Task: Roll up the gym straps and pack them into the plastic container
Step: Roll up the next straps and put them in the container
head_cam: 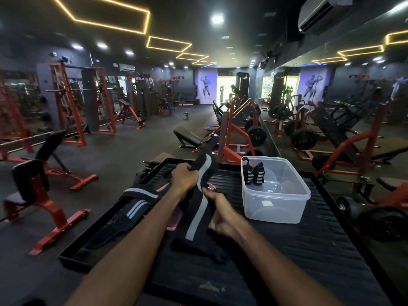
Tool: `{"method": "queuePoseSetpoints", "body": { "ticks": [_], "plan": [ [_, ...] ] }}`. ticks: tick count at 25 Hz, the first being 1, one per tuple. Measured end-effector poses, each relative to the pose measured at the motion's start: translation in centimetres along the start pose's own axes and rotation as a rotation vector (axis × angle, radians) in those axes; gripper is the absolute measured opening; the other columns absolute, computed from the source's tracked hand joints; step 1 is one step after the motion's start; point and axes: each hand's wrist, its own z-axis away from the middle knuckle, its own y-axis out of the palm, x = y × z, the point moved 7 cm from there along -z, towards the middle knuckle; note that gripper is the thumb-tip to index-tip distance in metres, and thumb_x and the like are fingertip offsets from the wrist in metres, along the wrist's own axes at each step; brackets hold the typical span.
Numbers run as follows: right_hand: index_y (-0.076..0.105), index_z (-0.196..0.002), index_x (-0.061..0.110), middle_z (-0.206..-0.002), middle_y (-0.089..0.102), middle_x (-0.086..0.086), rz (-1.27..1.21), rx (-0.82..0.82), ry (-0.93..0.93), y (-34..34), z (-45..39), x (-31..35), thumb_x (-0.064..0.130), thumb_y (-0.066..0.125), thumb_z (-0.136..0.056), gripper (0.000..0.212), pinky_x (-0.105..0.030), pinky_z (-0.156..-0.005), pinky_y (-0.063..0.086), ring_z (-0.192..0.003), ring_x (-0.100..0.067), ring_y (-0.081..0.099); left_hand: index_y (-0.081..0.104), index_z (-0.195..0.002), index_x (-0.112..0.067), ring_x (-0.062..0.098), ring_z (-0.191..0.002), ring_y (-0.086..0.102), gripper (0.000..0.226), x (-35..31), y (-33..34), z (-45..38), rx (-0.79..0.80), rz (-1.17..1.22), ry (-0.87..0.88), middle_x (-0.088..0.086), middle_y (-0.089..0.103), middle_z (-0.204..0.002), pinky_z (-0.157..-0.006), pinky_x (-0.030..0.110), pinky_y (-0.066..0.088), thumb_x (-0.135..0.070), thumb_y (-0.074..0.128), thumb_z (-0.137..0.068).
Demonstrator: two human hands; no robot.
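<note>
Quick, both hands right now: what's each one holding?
Left hand: closed, gripping the upper end of the black strap.
Right hand: closed, holding the same strap lower down.

My left hand and right hand hold one strap above the platform. Container stands right, two rolled straps inside. Loose straps lie left.
</note>
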Motion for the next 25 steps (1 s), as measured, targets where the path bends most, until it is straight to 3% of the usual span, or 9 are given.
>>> {"method": "queuePoseSetpoints", "body": {
  "ticks": [3, 5, 8, 12, 14, 17, 21, 23, 25],
  "plan": [
    [0.074, -0.113, 0.011, -0.113, 0.073, -0.011, -0.036, 0.121, -0.035, 0.0, 1.0, 0.4, 0.025, 0.062, -0.091, 0.029, -0.043, -0.099, 0.053, -0.104, -0.029, 0.069, 0.069, -0.102, -0.006, 0.035, -0.100, 0.063, 0.024, 0.5, -1.1, -0.3, -0.101, 0.106, -0.060, 0.015, 0.070, -0.106, -0.078, 0.035, 0.048, -0.020, 0.056, -0.088],
    [0.077, -0.101, 0.012, -0.102, 0.076, -0.009, 0.039, 0.104, -0.069, -0.6, 1.5, 0.7, 0.016, 0.060, -0.093, 0.019, -0.040, -0.091, 0.057, -0.094, -0.024, 0.072, 0.065, -0.107, -0.006, 0.034, -0.100, 0.062, 0.024, 0.9, -1.3, -0.3, -0.117, 0.159, -0.084, 0.014, 0.068, -0.111, -0.081, 0.037, 0.050, -0.018, 0.054, -0.088],
    [0.064, -0.076, 0.016, -0.075, 0.073, -0.002, 0.430, -0.103, -0.189, -2.1, 2.3, 2.1, 0.014, 0.060, -0.097, 0.022, -0.026, -0.066, 0.054, -0.069, -0.014, 0.069, 0.060, -0.110, -0.007, 0.033, -0.102, 0.061, 0.028, 1.8, -1.1, -0.4, -0.086, 0.192, -0.099, 0.014, 0.065, -0.112, -0.085, 0.039, 0.052, -0.017, 0.054, -0.085],
    [0.054, -0.079, 0.021, -0.082, 0.064, 0.002, 1.052, -0.217, -0.274, -3.5, 2.4, 4.2, 0.020, 0.060, -0.095, 0.017, -0.023, -0.064, 0.045, -0.075, -0.012, 0.060, 0.059, -0.106, -0.004, 0.036, -0.099, 0.062, 0.039, 2.2, -1.7, -0.2, -0.041, 0.152, -0.081, 0.018, 0.066, -0.108, -0.084, 0.041, 0.054, -0.022, 0.052, -0.073],
    [0.060, -0.086, 0.018, -0.093, 0.065, -0.003, 1.358, -0.209, -0.248, -4.0, 2.2, 5.1, 0.017, 0.058, -0.092, 0.006, -0.025, -0.071, 0.042, -0.084, -0.020, 0.060, 0.060, -0.099, -0.002, 0.040, -0.094, 0.064, 0.043, 2.1, -1.9, -0.1, -0.026, 0.094, -0.055, 0.023, 0.068, -0.102, -0.079, 0.044, 0.054, -0.031, 0.054, -0.068],
    [0.068, -0.103, 0.015, -0.106, 0.070, -0.010, 1.605, -0.185, -0.233, -3.5, 2.7, 6.6, 0.015, 0.055, -0.088, 0.019, -0.029, -0.077, 0.046, -0.091, -0.025, 0.062, 0.061, -0.080, -0.007, 0.038, -0.085, 0.066, 0.038, 1.2, -2.7, 1.0, 0.043, -0.075, 0.004, 0.020, 0.071, -0.092, -0.066, 0.036, 0.048, -0.042, 0.056, -0.067],
    [0.070, -0.113, 0.026, -0.113, 0.071, -0.010, 1.761, -0.226, -0.304, -1.5, 4.4, 9.0, 0.013, 0.052, -0.083, 0.038, -0.043, -0.089, 0.056, -0.102, -0.032, 0.066, 0.066, -0.099, -0.007, 0.037, -0.097, 0.066, 0.042, -0.6, -3.2, 2.7, 0.141, -0.621, 0.231, 0.012, 0.068, -0.104, -0.085, 0.042, 0.055, -0.043, 0.060, -0.078],
    [0.071, -0.108, 0.024, -0.108, 0.071, -0.012, 1.831, -0.242, -0.373, 0.3, 5.3, 9.7, 0.017, 0.051, -0.082, 0.034, -0.047, -0.088, 0.056, -0.099, -0.034, 0.066, 0.064, -0.104, -0.008, 0.038, -0.104, 0.065, 0.042, -2.2, -2.8, 3.3, 0.184, -0.735, 0.379, 0.015, 0.066, -0.107, -0.084, 0.042, 0.053, -0.044, 0.066, -0.082],
    [0.070, -0.087, 0.016, -0.091, 0.070, -0.013, 1.851, -0.257, -0.517, 2.1, 6.3, 10.7, 0.021, 0.049, -0.081, 0.023, -0.047, -0.081, 0.056, -0.087, -0.034, 0.065, 0.066, -0.097, -0.015, 0.032, -0.102, 0.066, 0.030, -3.1, -0.9, 3.9, 0.429, -0.603, 0.471, 0.009, 0.069, -0.102, -0.079, 0.036, 0.053, -0.040, 0.069, -0.082]
  ]
}}
